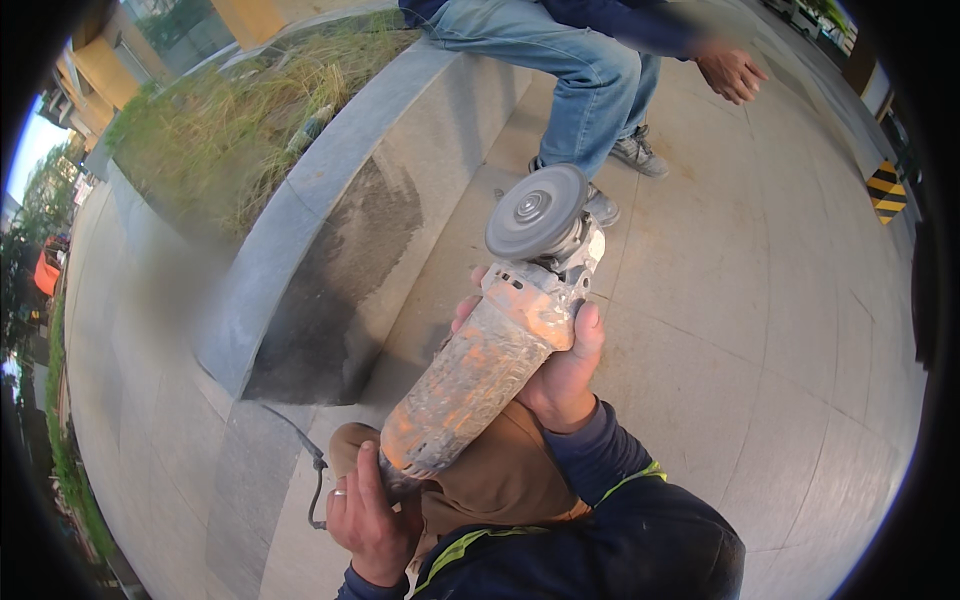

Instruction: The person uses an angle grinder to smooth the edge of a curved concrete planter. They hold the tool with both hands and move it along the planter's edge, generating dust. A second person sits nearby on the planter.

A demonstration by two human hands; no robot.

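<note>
An angle grinder, its orange body worn and caked with grey dust, lies tilted across the middle of the picture. Its round grey disc faces up at the far end. My right hand cups the grinder from beneath near its head, thumb on the right side and fingertips showing on the left. At the near end my left hand, with a ring on one finger, is closed around the dark rear handle. A dark cord runs on the ground beside my left hand.
A low stone planter wall with a dark patch on its side curves along the left, dry grass behind it. Another person in jeans sits on it ahead. Paving spreads right, toward a yellow-and-black striped block.
</note>
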